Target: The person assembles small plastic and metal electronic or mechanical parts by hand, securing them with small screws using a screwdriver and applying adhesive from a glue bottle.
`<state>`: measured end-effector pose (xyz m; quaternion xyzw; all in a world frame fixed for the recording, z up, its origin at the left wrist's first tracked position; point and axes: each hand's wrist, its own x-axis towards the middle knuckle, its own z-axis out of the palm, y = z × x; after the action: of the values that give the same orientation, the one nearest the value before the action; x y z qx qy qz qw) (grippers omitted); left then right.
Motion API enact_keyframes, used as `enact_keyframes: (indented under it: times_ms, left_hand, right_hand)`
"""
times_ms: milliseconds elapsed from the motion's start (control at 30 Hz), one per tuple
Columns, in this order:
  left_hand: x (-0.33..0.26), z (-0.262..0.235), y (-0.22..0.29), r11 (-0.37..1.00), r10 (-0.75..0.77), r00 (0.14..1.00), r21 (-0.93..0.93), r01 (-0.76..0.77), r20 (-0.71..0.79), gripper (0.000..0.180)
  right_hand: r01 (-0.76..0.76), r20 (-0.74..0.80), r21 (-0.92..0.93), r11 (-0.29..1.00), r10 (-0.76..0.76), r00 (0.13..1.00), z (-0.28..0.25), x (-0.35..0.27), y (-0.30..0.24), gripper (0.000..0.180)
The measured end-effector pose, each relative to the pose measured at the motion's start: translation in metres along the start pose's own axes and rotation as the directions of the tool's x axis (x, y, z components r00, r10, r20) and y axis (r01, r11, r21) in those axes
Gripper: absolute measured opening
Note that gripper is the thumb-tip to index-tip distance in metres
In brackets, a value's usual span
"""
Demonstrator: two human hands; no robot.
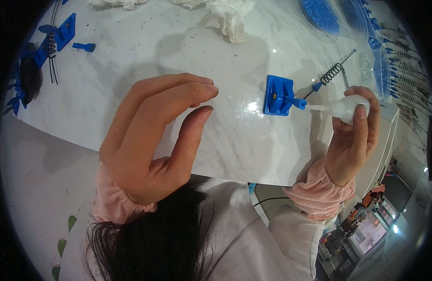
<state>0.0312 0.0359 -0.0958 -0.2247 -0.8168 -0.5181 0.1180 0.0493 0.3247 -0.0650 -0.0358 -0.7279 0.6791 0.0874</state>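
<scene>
My right hand [351,149] grips a small white squeeze bottle [345,109], thumb on one side and fingers on the other. Its narrow pale nozzle points left, with the tip right by the short round stub of a blue plastic bracket [278,95]; I cannot tell if they touch. The bracket has a square base and lies on the white table [234,154]. Just beyond the nozzle is a black coil spring [331,74] on a thin rod with a blue cone. My left hand [143,136] hovers above the table, thumb and curved fingers apart, holding nothing.
Crumpled white tissues [227,16] lie at the far edge. Clear tubs with blue parts [321,14] stand at the far right, beside a row of springs [405,70]. At the far left are blue pieces [66,32] with wires and a loose blue pin [85,47].
</scene>
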Motion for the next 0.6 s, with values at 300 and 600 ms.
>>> enact_keyframes:
  times_ms: [300,600]
  left_hand:
    - [0.002,0.000,0.002,1.000,-0.003,1.000,-0.010,0.004,0.014,0.034]
    - [-0.001,-0.001,0.000,1.000,-0.017,1.000,-0.012,0.017,0.017,0.032]
  right_hand:
    - [0.042,0.002,-0.086,0.995,-0.042,0.999,-0.008,-0.001,-0.001,0.034]
    - [0.047,-0.039,-0.086,0.995,-0.051,0.998,-0.002,-0.003,-0.003,0.033]
